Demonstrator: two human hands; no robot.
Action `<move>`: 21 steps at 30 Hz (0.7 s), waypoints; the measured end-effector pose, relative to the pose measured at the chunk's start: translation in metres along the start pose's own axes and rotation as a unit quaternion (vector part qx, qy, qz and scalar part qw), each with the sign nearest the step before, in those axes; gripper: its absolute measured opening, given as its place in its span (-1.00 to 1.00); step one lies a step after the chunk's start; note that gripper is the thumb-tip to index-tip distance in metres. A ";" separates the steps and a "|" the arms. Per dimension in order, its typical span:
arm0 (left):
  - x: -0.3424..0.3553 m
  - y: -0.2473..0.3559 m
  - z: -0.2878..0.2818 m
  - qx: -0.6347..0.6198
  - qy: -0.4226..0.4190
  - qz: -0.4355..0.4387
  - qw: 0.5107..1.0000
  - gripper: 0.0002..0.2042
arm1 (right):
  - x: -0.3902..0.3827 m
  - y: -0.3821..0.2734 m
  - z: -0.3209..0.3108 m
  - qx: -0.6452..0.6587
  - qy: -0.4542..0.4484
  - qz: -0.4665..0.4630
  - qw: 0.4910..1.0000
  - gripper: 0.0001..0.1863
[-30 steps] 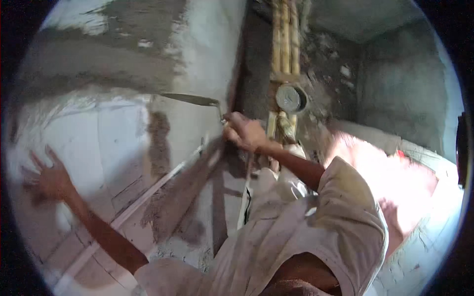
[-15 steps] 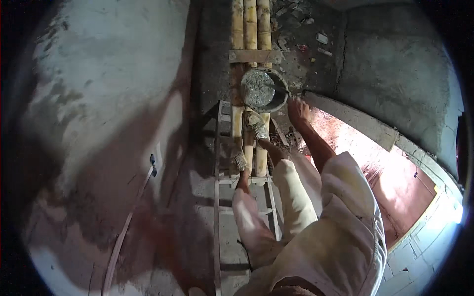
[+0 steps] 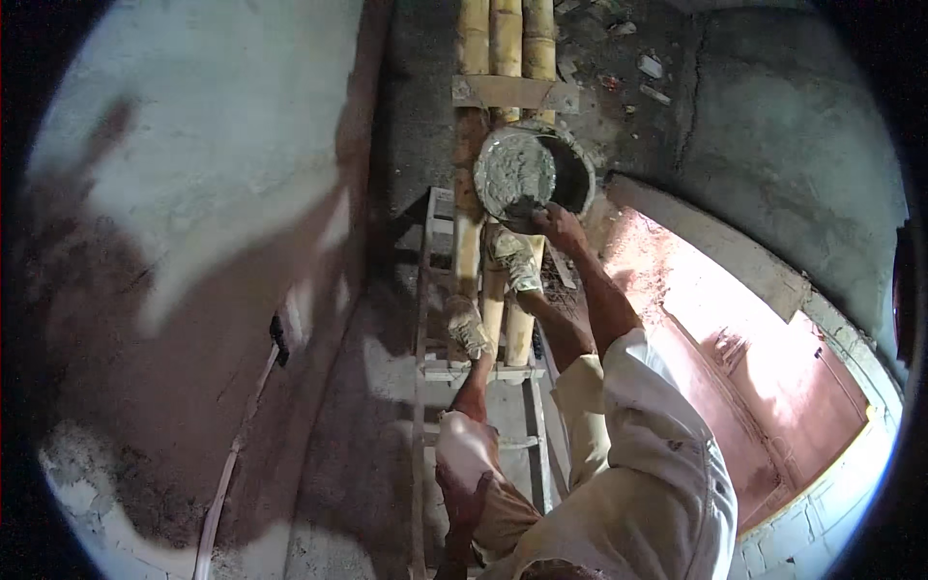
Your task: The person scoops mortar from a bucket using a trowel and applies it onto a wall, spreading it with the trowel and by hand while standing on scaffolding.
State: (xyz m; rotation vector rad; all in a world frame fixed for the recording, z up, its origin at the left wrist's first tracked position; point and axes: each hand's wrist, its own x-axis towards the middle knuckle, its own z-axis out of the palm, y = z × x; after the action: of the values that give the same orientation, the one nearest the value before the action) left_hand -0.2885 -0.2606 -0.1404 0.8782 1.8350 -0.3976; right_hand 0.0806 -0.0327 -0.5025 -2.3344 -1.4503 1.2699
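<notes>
A round bucket (image 3: pixel 583 174) of wet grey mortar (image 3: pixel 517 172) stands on the bamboo poles, just beyond my feet. My right hand (image 3: pixel 561 230) is closed at its near rim, gripping what looks like a trowel (image 3: pixel 522 209). The tool's dark blade dips into the near side of the mortar; its handle is mostly hidden by my fingers. Lower down, my left hand (image 3: pixel 464 495) rests in shadow on my left knee, fingers laid along the trouser leg, with no tool visible in it.
My mortar-spattered shoes (image 3: pixel 515 259) stand on the bamboo poles (image 3: pixel 507 43), which a wooden crosspiece (image 3: pixel 517 93) joins. Below is a ladder-like frame (image 3: pixel 420 387). A plastered wall (image 3: pixel 222 126) rises at left, with a pale conduit (image 3: pixel 224 474). A brightly lit opening (image 3: pixel 764 358) lies right; rubble (image 3: pixel 650 68) litters the far floor.
My right hand has moved from the bucket's right side to its near rim, and the tool now reaches into the mortar. My left hand has come into view on the knee.
</notes>
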 end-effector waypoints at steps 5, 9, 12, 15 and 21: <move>0.012 0.015 -0.001 -0.057 -0.040 0.038 0.997 -0.12 | -0.004 0.061 -0.022 0.142 0.032 -0.098 0.984 -0.64; 0.007 0.022 -0.009 -0.113 -0.061 0.051 0.990 -0.17 | -0.050 0.064 -0.039 0.189 0.041 -0.029 0.981 -0.60; -0.011 0.008 -0.037 -0.110 -0.023 0.058 0.992 -0.18 | -0.095 -0.012 -0.052 0.226 0.130 -0.079 0.962 -0.54; -0.037 -0.009 -0.070 -0.097 0.042 0.087 0.991 -0.20 | -0.153 -0.068 -0.083 0.160 0.110 -0.009 0.981 -0.50; -0.149 0.080 -0.282 0.017 0.373 0.215 0.902 -0.34 | -0.282 -0.200 -0.166 0.424 -0.004 -0.034 0.905 -0.53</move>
State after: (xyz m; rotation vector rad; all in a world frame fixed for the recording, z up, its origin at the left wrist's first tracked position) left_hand -0.3836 -0.0879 0.1231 1.5700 2.2199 0.2330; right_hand 0.0048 -0.0950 -0.1320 -1.6630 -0.7147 1.4806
